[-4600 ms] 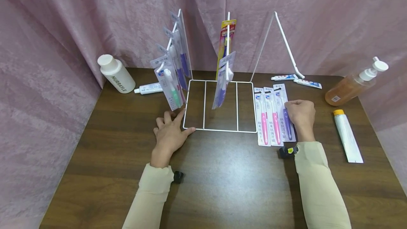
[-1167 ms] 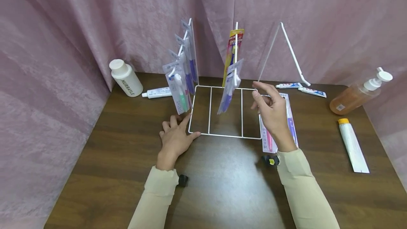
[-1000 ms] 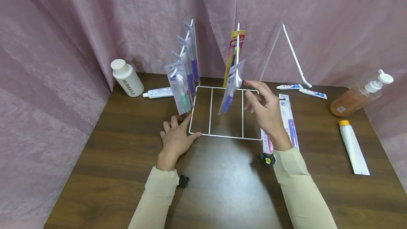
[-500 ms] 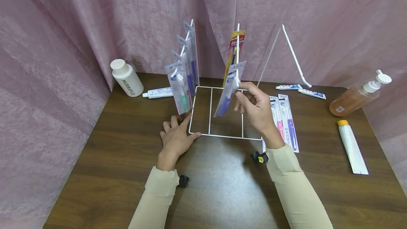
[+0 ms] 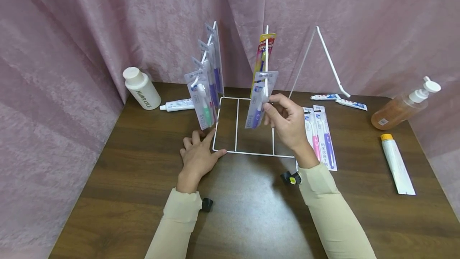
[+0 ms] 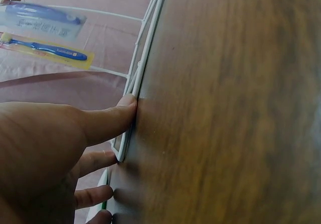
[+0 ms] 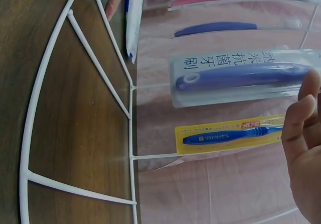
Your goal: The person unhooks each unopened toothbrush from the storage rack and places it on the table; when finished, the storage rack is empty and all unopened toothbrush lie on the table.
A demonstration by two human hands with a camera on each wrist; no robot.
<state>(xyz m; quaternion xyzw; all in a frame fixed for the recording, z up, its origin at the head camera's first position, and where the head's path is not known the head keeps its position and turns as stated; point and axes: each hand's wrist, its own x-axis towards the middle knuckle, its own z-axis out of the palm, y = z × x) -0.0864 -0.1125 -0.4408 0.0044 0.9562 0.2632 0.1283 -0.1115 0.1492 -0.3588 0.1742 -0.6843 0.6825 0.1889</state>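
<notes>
My right hand [image 5: 289, 125] pinches the edge of a packaged purple toothbrush [image 5: 256, 109] between thumb and finger. That pack hangs from the front of the middle arm of a white wire rack [image 5: 251, 153]. Behind it on the same arm is a yellow-and-red toothbrush pack [image 5: 266, 40]. The left hand [image 5: 197, 157] rests on the table with fingers spread. In the left wrist view its thumb [image 6: 113, 119] touches the rack's bottom wire near a corner. Several toothbrush packs, the front one with a green handle [image 5: 201, 101], hang on the left arm.
Pink [image 5: 314, 133] and purple toothbrush packs [image 5: 325, 139] lie right of the rack. A white bottle [image 5: 145, 95] and a toothpaste tube [image 5: 177, 105] stand and lie left. Small tubes [image 5: 352, 104], an amber pump bottle [image 5: 399, 109] and an orange-capped tube [image 5: 398, 167] are right.
My right hand has moved left from the packs on the table to the middle arm and taken hold of the hanging purple toothbrush pack, which has turned. The left hand stays put.
</notes>
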